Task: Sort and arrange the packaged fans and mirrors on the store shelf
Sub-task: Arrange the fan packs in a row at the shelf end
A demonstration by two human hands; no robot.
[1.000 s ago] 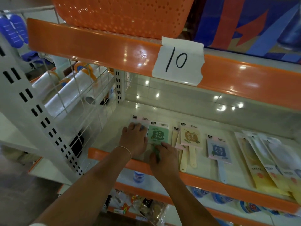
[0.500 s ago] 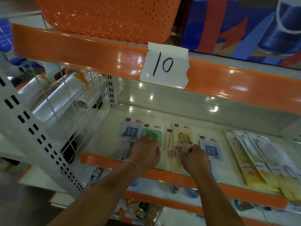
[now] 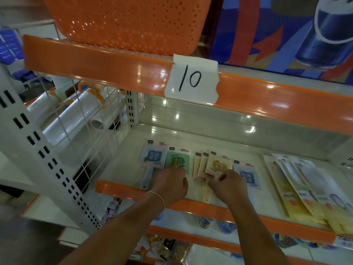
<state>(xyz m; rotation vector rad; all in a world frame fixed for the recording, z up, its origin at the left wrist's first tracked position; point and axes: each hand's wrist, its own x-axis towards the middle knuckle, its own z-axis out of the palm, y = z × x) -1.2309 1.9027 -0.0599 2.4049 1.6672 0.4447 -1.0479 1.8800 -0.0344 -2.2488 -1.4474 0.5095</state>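
- Big white metal store shelf with the orange front lip (image 3: 122, 190) fills most of the view, with a paper tag marked "10" (image 3: 191, 79) taped on the ledge above at 12 o'clock.
- Orange perforated plastic basket (image 3: 126, 22) sits up top at 11 o'clock.
- Yellow packaged items fanned in an overlapping pile (image 3: 303, 190) over at 3 o'clock.
- Left hand (image 3: 171, 185) rests on the green packaged fan (image 3: 176, 159), fingers curled over its lower edge; can't tell if the grip really holds it.
- Right hand (image 3: 228, 185), grip pinching the beige packaged fan (image 3: 219, 164) on top of a small stack.
- Blue packaged fan (image 3: 153, 156) at 9 o'clock of the green one, another blue fan pack (image 3: 247, 175) just right of the right hand.
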